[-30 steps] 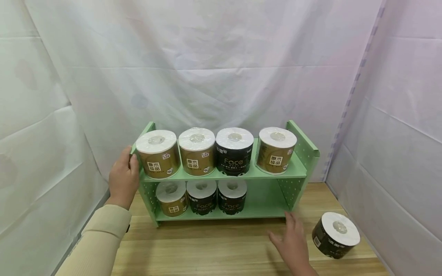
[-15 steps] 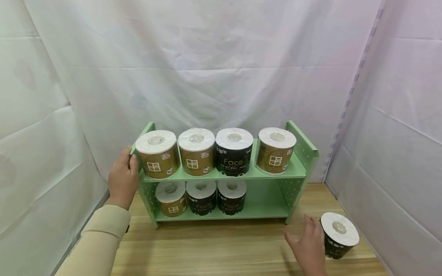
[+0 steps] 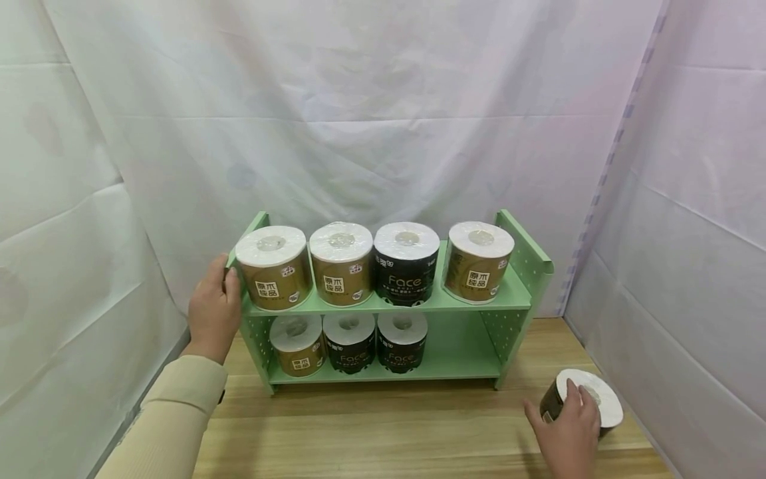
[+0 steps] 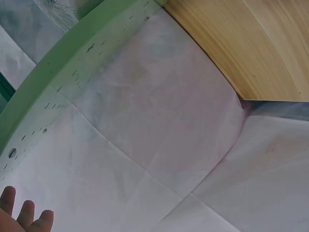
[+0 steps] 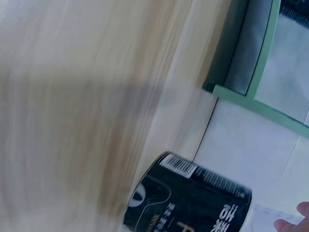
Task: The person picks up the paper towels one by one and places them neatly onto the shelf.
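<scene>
My left hand [image 3: 215,309] rests at the left side panel of a green two-tier shelf [image 3: 383,382]. In the left wrist view, several fingertips [image 4: 28,212] show outside that panel, against the cloth. At the right, my right hand [image 3: 568,429] reaches over a black-wrapped toilet roll [image 3: 609,406] on the table, thumb spread to the left and fingers in front of its white top. Whether they touch it is unclear. The right wrist view shows the black toilet roll [image 5: 188,198] with its barcode, and fingertips [image 5: 285,224] apart from it at the lower right.
On the upper tier stand gold-wrapped rolls [image 3: 275,283] and a black roll [image 3: 407,276], with a gap before the rightmost gold roll [image 3: 475,273]. Below are a gold roll [image 3: 297,356] and two black ones [image 3: 351,356]. White cloth [image 3: 383,120] walls the wooden table [image 3: 359,432].
My right hand has moved right, from beside the shelf's lower right corner to over the black toilet roll. The left hand and the shelf stay in place.
</scene>
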`<state>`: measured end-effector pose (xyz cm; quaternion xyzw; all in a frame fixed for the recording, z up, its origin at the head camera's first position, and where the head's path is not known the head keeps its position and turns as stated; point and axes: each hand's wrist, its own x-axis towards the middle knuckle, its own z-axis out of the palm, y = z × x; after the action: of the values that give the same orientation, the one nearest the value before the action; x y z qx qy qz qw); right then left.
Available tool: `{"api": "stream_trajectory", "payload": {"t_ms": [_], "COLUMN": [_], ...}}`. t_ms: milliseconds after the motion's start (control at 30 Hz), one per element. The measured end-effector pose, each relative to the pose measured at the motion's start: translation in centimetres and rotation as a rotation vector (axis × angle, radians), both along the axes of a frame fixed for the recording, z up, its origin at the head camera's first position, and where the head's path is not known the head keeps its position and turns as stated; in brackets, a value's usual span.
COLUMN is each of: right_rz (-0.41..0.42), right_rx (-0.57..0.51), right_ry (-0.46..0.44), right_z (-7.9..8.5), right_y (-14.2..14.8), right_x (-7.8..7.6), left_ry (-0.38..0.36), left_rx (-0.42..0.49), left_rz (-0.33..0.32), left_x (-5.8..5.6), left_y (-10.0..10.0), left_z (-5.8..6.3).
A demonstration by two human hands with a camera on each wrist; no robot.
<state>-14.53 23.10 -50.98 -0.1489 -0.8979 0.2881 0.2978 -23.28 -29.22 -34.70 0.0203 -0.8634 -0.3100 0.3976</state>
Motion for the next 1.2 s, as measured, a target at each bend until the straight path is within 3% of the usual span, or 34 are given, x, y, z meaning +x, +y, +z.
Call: {"api": "stream_trajectory", "payload": {"t_ms": [500, 667, 933, 1200], "right_rz": [-0.101, -0.135, -0.146, -0.134], "right_rx": [-0.07, -0.134, -0.199, -0.23], "right_ry": [-0.023, -0.113, -0.196, -0.191], "right_z": [-0.6, -0.4, -0.4, -1.1], "right_y": [2.2, 3.2, 4.5, 5.6], "right_x": [0.2, 0.2, 0.2, 0.2], "left_ry": [0.016, 0.019, 0.006, 0.001], "left_rx": [0.0, -0.003, -0.004, -0.008], "left_rz": [-0.006, -0.007, -0.005, 0.0], "left_x": [0.0, 0.1, 0.0, 0.2], "left_y": [0.1, 0.2, 0.1, 0.2], "left_z": [0.0, 0.0, 0.0, 0.2]}}
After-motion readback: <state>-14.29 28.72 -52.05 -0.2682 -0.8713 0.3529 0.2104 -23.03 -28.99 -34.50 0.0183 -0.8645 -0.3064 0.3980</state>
